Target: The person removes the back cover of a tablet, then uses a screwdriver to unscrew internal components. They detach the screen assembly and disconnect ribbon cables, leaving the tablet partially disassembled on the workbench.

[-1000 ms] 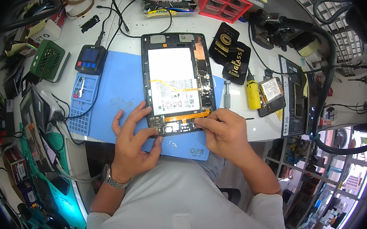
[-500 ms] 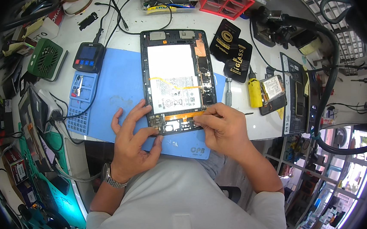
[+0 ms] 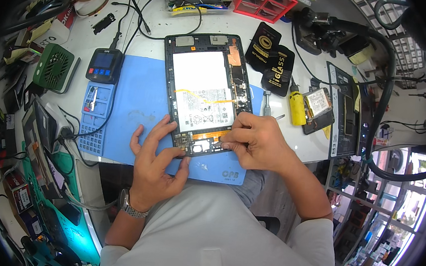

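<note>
An opened tablet point(image 3: 205, 72) lies face down on a blue mat, its white battery, circuit boards and orange flex cables bare. A thin yellow-orange cable point(image 3: 205, 101) crosses the battery. My left hand point(image 3: 156, 153) holds the tablet's lower left corner between index finger and thumb, with other fingers spread along its left edge. Over the lower right part of the tablet, my right hand point(image 3: 257, 141) is closed, fingertips pinched by the wide orange flex cable point(image 3: 207, 136). A thin tool point(image 3: 280, 117) pokes out behind that hand; its kind and working end are hidden.
The blue mat point(image 3: 135, 107) carries a small-parts tray at its left, near a dark meter point(image 3: 104, 65). A green fan point(image 3: 55, 68) stands farther left. Right of the tablet are black packets point(image 3: 278, 70), a metal screwdriver point(image 3: 267, 103), a yellow bottle point(image 3: 296, 107) and an opened phone point(image 3: 318, 104).
My right hand has shifted slightly left and up, and its fingers have turned; the thin tool's end now points higher. My left hand stays at the tablet's corner.
</note>
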Action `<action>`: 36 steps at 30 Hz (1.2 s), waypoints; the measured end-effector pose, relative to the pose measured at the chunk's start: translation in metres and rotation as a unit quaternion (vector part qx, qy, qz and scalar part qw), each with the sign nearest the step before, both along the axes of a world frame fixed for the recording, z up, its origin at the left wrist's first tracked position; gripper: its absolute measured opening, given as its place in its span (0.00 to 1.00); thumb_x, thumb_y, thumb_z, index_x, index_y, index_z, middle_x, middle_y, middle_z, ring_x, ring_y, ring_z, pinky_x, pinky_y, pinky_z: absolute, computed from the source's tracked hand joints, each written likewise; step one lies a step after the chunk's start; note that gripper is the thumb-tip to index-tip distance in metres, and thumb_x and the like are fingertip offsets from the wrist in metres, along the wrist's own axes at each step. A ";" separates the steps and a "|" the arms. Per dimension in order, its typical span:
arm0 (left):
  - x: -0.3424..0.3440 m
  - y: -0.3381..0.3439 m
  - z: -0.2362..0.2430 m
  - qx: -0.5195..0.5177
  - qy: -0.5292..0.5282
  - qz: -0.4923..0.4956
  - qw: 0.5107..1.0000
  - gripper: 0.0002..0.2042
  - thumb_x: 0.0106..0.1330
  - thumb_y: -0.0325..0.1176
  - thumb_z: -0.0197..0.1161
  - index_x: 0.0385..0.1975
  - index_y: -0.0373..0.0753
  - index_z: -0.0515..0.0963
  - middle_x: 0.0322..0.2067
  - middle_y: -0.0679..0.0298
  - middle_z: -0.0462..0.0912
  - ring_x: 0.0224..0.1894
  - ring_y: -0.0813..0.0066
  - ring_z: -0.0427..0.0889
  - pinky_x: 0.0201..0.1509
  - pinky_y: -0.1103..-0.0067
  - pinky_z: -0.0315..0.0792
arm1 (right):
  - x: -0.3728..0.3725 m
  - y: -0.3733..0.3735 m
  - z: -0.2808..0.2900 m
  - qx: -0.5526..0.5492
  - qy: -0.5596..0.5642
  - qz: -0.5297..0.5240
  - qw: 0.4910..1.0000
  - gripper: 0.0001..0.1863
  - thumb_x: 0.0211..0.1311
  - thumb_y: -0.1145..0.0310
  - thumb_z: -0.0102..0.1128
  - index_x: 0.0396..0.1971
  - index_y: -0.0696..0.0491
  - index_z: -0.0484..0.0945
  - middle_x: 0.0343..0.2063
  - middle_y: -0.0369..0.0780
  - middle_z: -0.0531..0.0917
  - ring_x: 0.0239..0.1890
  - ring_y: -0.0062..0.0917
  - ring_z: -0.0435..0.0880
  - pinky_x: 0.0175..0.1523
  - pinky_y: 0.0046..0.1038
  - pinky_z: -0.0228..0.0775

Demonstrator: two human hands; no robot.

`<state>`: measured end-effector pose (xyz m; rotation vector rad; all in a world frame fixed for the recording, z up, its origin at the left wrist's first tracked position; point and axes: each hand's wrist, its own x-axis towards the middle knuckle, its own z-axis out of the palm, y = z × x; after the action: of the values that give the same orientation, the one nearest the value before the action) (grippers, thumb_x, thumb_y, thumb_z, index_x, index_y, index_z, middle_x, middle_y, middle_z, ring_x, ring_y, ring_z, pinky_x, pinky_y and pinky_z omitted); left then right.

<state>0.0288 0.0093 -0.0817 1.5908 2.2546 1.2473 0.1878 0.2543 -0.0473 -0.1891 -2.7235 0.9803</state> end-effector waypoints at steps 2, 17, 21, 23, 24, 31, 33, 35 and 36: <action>0.000 0.000 0.001 -0.003 0.000 0.001 1.000 0.08 0.56 0.27 0.77 0.34 0.40 0.85 0.66 0.44 0.83 0.75 0.45 0.79 0.80 0.42 0.48 | 0.000 -0.004 0.003 -0.014 -0.008 -0.007 1.000 0.08 0.51 0.76 0.78 0.30 0.46 0.93 0.27 0.35 0.83 0.25 0.33 0.86 0.30 0.34 0.77; 0.000 0.000 0.003 -0.012 -0.003 0.000 1.000 0.07 0.56 0.28 0.76 0.33 0.40 0.86 0.66 0.45 0.83 0.75 0.45 0.79 0.80 0.42 0.48 | 0.023 -0.022 0.025 0.054 -0.069 -0.021 0.996 0.17 0.54 0.81 0.73 0.44 0.49 0.93 0.31 0.38 0.86 0.27 0.32 0.90 0.33 0.31 0.83; 0.000 0.000 0.002 -0.008 -0.002 0.000 1.000 0.06 0.57 0.28 0.76 0.33 0.40 0.87 0.66 0.45 0.83 0.75 0.45 0.79 0.81 0.42 0.47 | 0.022 -0.024 0.022 0.065 -0.078 -0.017 0.995 0.17 0.52 0.81 0.72 0.43 0.50 0.93 0.31 0.38 0.86 0.27 0.32 0.90 0.32 0.31 0.83; 0.000 -0.001 0.001 -0.008 -0.004 0.000 1.000 0.06 0.57 0.28 0.76 0.33 0.40 0.87 0.66 0.45 0.83 0.75 0.45 0.79 0.81 0.43 0.46 | 0.020 -0.023 0.024 0.073 -0.088 -0.013 0.993 0.17 0.52 0.81 0.72 0.42 0.50 0.93 0.31 0.38 0.86 0.27 0.32 0.90 0.32 0.31 0.83; 0.000 -0.001 0.001 -0.008 -0.004 0.000 1.000 0.06 0.57 0.28 0.76 0.33 0.40 0.87 0.66 0.45 0.83 0.75 0.45 0.79 0.81 0.43 0.46 | 0.020 -0.023 0.023 0.071 -0.088 -0.012 0.994 0.16 0.51 0.81 0.72 0.41 0.50 0.93 0.31 0.38 0.87 0.27 0.32 0.90 0.32 0.31 0.83; 0.000 0.000 0.000 -0.008 -0.004 -0.002 1.000 0.06 0.57 0.28 0.76 0.33 0.40 0.88 0.66 0.44 0.83 0.75 0.45 0.79 0.81 0.43 0.45 | 0.016 -0.020 0.026 0.067 -0.105 -0.007 0.992 0.14 0.51 0.81 0.71 0.38 0.51 0.92 0.31 0.38 0.87 0.27 0.34 0.89 0.32 0.33 0.82; 0.000 0.000 0.000 -0.008 -0.005 -0.001 1.000 0.06 0.57 0.28 0.76 0.33 0.40 0.88 0.66 0.45 0.83 0.75 0.45 0.80 0.81 0.43 0.46 | 0.014 -0.020 0.028 0.073 -0.117 -0.005 0.990 0.14 0.50 0.80 0.71 0.37 0.51 0.91 0.31 0.39 0.87 0.27 0.35 0.89 0.32 0.34 0.82; 0.000 0.000 0.000 -0.007 -0.005 -0.001 1.000 0.06 0.56 0.28 0.76 0.32 0.40 0.88 0.66 0.45 0.83 0.75 0.45 0.80 0.81 0.43 0.46 | 0.011 -0.020 0.030 0.082 -0.130 -0.001 0.988 0.13 0.49 0.79 0.71 0.36 0.52 0.91 0.31 0.39 0.86 0.29 0.36 0.89 0.33 0.36 0.81; 0.000 0.000 0.001 -0.008 -0.006 -0.001 1.000 0.05 0.56 0.27 0.76 0.32 0.40 0.88 0.66 0.45 0.83 0.75 0.45 0.80 0.81 0.43 0.46 | 0.008 -0.020 0.032 0.091 -0.145 0.006 0.985 0.13 0.47 0.78 0.72 0.36 0.52 0.90 0.32 0.39 0.86 0.29 0.37 0.89 0.33 0.37 0.81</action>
<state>0.0292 0.0092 -0.0812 1.5770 2.2491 1.2321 0.1962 0.2344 -0.0151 -0.3044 -3.0623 0.7523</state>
